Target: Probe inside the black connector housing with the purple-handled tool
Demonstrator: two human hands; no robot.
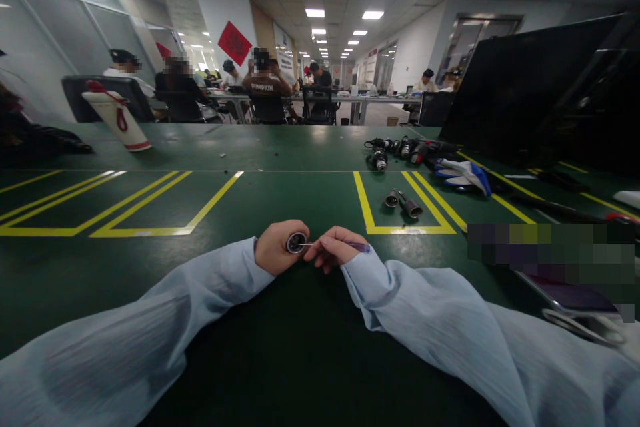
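Observation:
My left hand (280,245) is closed around a round metal part (296,243), whose open end with a shiny rim faces right. Details inside that opening are too small to make out. A thin screwdriver (361,247) with a purplish see-through handle is held in my right hand (333,247). Its slim metal shaft points left and its tip meets the opening of the round part; how deep it reaches I cannot tell. Both hands are just above the green table. Beyond my right hand, two dark metal cylindrical parts (410,205) lie inside a yellow-taped box.
Several dark tools or motor parts with cables (400,148) lie farther back. Right of them are blue and white gloves (463,175) and a large black screen (525,93). A white cup (123,119) stands far left. Several people sit at tables beyond.

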